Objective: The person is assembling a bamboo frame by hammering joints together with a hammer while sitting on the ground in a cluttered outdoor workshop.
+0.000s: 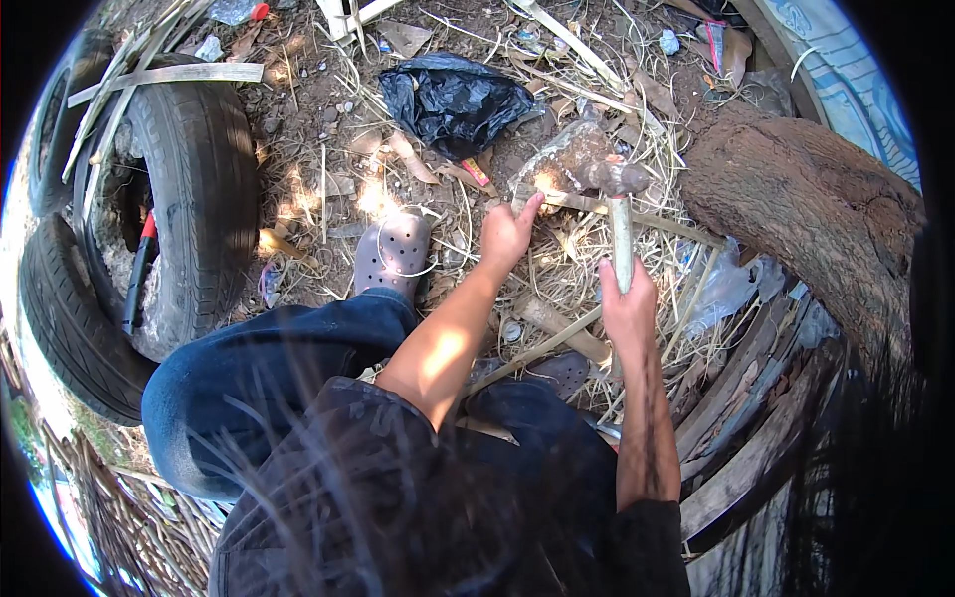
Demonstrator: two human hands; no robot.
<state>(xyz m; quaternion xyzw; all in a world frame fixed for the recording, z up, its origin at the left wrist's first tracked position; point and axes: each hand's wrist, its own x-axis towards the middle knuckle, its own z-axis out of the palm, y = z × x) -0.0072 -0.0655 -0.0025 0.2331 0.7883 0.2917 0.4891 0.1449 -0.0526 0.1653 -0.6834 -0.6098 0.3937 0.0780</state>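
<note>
My right hand (629,298) is wrapped round the pale handle of a hammer (621,234). Its metal head lies over the right side of a rough stone block (562,154) on the ground. At the block's near edge, my left hand (507,237) is closed with the thumb up on one end of a thin split-wood strip (676,227). The strip runs rightward beneath the hammer. Whether the hammer head touches the strip or the stone I cannot tell.
Old tyres (204,189) stand at the left, with a red-and-black tool (141,269) inside one. A black plastic bag (453,99) lies beyond my hands. A thick log (806,189) is on the right. Shavings and strips litter the ground around my clog (393,254).
</note>
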